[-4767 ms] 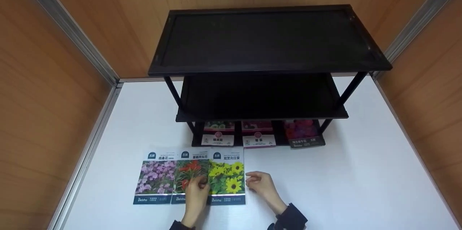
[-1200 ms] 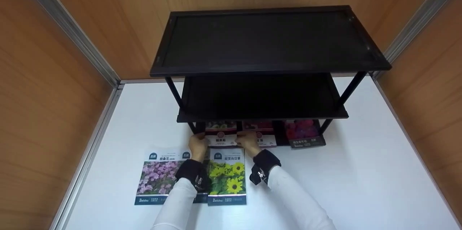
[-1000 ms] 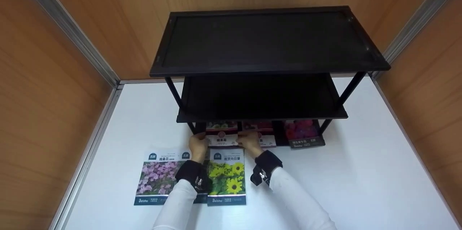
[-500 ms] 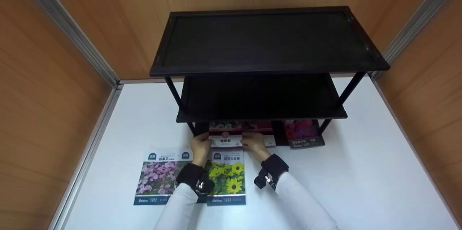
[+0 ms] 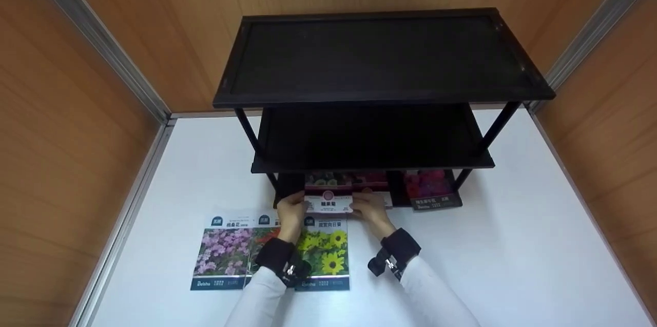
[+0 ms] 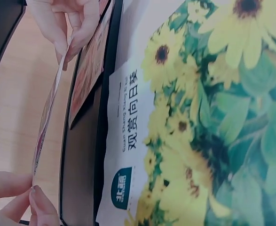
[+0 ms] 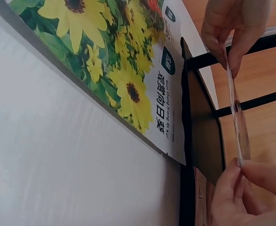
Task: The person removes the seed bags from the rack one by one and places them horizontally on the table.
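Between my two hands a small seed packet (image 5: 328, 204), with a dark red band and a white lower label, is raised off the bottom shelf (image 5: 288, 188). My left hand (image 5: 290, 218) pinches its left edge and my right hand (image 5: 373, 214) its right edge, fingertips against thumbs. Both wrist views show the packet edge-on, a thin strip (image 7: 236, 113) stretched from hand to hand. Partly covered by the right hand, a similar packet (image 5: 381, 198) lies on the bottom shelf. Further right there is a dark packet with magenta flowers (image 5: 428, 183).
The black rack has a top shelf (image 5: 380, 60) and a middle shelf (image 5: 369, 137) overhanging the packets. On the white table in front lie larger packets with purple flowers (image 5: 223, 252), red flowers (image 5: 256, 250) and yellow sunflowers (image 5: 333, 255), partly under the left forearm.
From the large packets on the table, both hands have moved up to the bottom shelf and gripped the left small packet. It has come up and rightward, closer to the middle packet.
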`<state>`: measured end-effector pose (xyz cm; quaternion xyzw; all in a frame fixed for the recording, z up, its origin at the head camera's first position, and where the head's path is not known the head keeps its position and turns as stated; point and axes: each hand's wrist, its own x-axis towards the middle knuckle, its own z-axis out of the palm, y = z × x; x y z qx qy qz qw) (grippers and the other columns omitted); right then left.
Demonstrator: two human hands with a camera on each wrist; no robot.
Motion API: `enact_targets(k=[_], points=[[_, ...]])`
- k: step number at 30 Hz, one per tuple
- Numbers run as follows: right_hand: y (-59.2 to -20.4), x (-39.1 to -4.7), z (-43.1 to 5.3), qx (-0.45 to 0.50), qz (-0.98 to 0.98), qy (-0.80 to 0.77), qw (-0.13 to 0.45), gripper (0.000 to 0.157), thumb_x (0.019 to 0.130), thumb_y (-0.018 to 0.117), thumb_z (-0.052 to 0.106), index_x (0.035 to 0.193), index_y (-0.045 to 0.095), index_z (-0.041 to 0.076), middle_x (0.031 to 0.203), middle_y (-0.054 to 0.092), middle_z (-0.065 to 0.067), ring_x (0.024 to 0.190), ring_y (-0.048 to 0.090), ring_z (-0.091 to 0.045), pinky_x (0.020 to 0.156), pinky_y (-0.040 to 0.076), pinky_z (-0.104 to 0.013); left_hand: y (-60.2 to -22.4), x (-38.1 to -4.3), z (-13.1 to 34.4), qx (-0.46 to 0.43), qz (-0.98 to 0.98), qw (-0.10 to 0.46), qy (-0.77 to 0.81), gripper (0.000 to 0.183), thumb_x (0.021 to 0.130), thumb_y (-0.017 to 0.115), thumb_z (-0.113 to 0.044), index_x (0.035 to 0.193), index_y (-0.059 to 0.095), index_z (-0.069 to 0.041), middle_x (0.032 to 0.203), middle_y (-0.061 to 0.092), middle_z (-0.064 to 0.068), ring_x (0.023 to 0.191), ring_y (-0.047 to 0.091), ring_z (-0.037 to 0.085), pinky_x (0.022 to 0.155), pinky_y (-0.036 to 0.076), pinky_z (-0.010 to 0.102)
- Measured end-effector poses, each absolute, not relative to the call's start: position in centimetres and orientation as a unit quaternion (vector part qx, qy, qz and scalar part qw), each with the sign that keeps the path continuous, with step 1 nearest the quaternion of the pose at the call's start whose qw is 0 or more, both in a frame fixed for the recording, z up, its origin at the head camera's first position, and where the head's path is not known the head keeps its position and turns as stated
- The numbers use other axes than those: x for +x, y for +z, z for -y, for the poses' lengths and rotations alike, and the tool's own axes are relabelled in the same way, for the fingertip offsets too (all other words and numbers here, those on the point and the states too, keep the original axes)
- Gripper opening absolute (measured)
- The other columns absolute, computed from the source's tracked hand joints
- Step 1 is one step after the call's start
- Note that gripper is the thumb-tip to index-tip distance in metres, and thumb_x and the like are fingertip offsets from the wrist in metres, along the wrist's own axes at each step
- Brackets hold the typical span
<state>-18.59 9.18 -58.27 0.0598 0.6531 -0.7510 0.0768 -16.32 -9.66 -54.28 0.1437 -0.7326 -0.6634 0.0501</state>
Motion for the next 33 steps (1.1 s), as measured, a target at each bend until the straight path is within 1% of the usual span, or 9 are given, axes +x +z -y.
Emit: enact_targets(k=[1, 2, 4, 6, 10, 16, 21, 29, 33], points=[[-55.4, -17.4, -8.9, 0.073, -0.66, -0.744, 0.078, 0.04, 0.073, 0.057, -0.009, 0.111, 0.048, -0.021, 0.1, 0.056, -0.025, 0.077, 0.059, -0.016, 0.071, 0.051, -0.034, -54.3, -16.3, 9.6, 0.148, 0.734, 0.05, -0.661, 0.032, 0.079, 0.048, 0.008, 0.11, 0.054, 0.014, 0.11, 0.053, 0.031, 0.073, 0.052, 0.021, 0.058, 0.037, 0.023], [-55.6, -17.3, -9.0, 0.075, -0.658, -0.745, 0.078, 0.04, 0.073, 0.057, -0.01, 0.111, 0.049, -0.02, 0.1, 0.057, -0.024, 0.077, 0.06, -0.016, 0.07, 0.051, -0.033, -54.3, -16.2, 9.4, 0.152, 0.734, 0.049, -0.66, 0.031, 0.08, 0.048, 0.008, 0.11, 0.054, 0.014, 0.109, 0.054, 0.03, 0.073, 0.052, 0.02, 0.058, 0.038, 0.023], [-57.2, -17.7, -9.5, 0.062, -0.643, -0.761, 0.068, 0.038, 0.071, 0.061, -0.008, 0.108, 0.055, -0.015, 0.093, 0.061, -0.02, 0.073, 0.06, -0.014, 0.065, 0.051, -0.031, -54.3, -15.9, 9.3, 0.158, 0.73, 0.046, -0.664, 0.031, 0.08, 0.048, 0.009, 0.11, 0.054, 0.014, 0.109, 0.054, 0.03, 0.075, 0.054, 0.024, 0.061, 0.041, 0.025], [-59.0, -18.2, -9.9, 0.069, -0.635, -0.766, 0.063, 0.037, 0.069, 0.064, -0.007, 0.105, 0.059, -0.011, 0.092, 0.063, -0.018, 0.074, 0.061, -0.017, 0.064, 0.052, -0.033, -54.3, -15.7, 9.1, 0.164, 0.724, 0.04, -0.668, 0.031, 0.081, 0.047, 0.009, 0.111, 0.054, 0.014, 0.108, 0.054, 0.029, 0.089, 0.055, 0.03, 0.067, 0.045, 0.028], [-61.0, -18.8, -10.7, 0.07, -0.63, -0.77, 0.068, 0.039, 0.067, 0.068, -0.005, 0.106, 0.062, -0.004, 0.097, 0.063, -0.016, 0.078, 0.062, -0.02, 0.063, 0.051, -0.033, -54.3, -15.3, 8.8, 0.169, 0.706, 0.031, -0.687, 0.032, 0.082, 0.047, 0.01, 0.112, 0.052, 0.015, 0.108, 0.052, 0.03, 0.097, 0.052, 0.037, 0.075, 0.047, 0.033], [-58.4, -17.2, -10.7, 0.1, -0.642, -0.755, 0.091, 0.038, 0.072, 0.064, -0.005, 0.109, 0.056, -0.011, 0.094, 0.062, -0.02, 0.074, 0.06, -0.018, 0.067, 0.05, -0.03, -54.2, -15.0, 8.4, 0.2, 0.683, 0.012, -0.702, 0.032, 0.08, 0.05, 0.009, 0.111, 0.054, 0.013, 0.106, 0.054, 0.027, 0.088, 0.055, 0.026, 0.068, 0.046, 0.026], [-54.5, -15.4, -10.7, 0.135, -0.653, -0.738, 0.102, 0.039, 0.075, 0.058, -0.009, 0.112, 0.05, -0.018, 0.101, 0.058, -0.027, 0.073, 0.06, -0.014, 0.068, 0.05, -0.029, -54.0, -14.5, 8.1, 0.208, 0.672, -0.007, -0.71, 0.032, 0.082, 0.049, 0.006, 0.113, 0.053, 0.011, 0.112, 0.052, 0.027, 0.096, 0.053, 0.027, 0.071, 0.045, 0.027], [-54.3, -14.9, -11.2, 0.157, -0.638, -0.745, 0.117, 0.041, 0.075, 0.056, -0.011, 0.115, 0.048, -0.017, 0.106, 0.056, -0.029, 0.075, 0.059, -0.014, 0.071, 0.05, -0.03, -53.7, -13.5, 7.7, 0.204, 0.661, -0.01, -0.722, 0.032, 0.082, 0.051, 0.005, 0.114, 0.053, 0.012, 0.112, 0.052, 0.027, 0.094, 0.054, 0.026, 0.074, 0.047, 0.03], [-54.3, -14.6, -11.5, 0.152, -0.631, -0.752, 0.116, 0.041, 0.075, 0.056, -0.011, 0.115, 0.048, -0.017, 0.106, 0.057, -0.027, 0.074, 0.059, -0.014, 0.068, 0.05, -0.028, -53.5, -13.1, 7.5, 0.203, 0.65, -0.023, -0.732, 0.034, 0.084, 0.051, 0.003, 0.117, 0.051, 0.011, 0.118, 0.048, 0.027, 0.103, 0.051, 0.03, 0.08, 0.046, 0.032]])
